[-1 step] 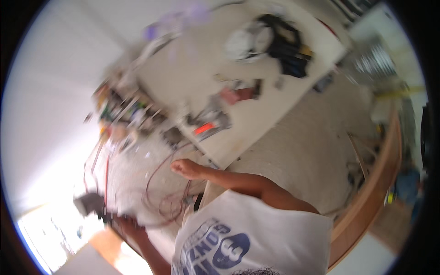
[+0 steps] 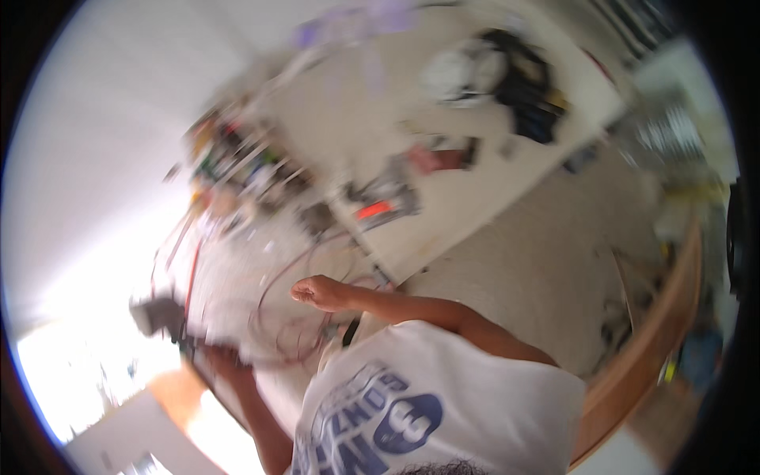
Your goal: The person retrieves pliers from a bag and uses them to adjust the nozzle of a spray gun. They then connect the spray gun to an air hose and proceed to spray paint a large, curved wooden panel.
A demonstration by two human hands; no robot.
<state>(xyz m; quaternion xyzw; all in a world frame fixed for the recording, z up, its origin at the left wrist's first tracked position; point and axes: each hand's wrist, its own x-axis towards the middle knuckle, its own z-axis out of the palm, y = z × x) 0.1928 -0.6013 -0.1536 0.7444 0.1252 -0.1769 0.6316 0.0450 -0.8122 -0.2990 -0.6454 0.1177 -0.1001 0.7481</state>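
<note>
My left hand is closed round the dark handle of a grey tool with a blocky head. Motion blur hides the tool's exact kind. In front of my white shirt, my right hand has its fingers curled in and shows nothing in them. It is nearest to the close corner of a pale table, a little apart from it. Thin reddish hose lies in loops on the floor beyond and below that hand. A straight red line stands out just above the tool.
On the table lie a black-and-white bundle, a reddish-brown object and a grey item with an orange part. A cluttered rack stands left of it. A curved wooden edge runs along the right; a bright opening is lower left.
The table and the things on it have shifted right in the picture as the view swings. My left hand still grips the grey tool; my right hand stays curled.
</note>
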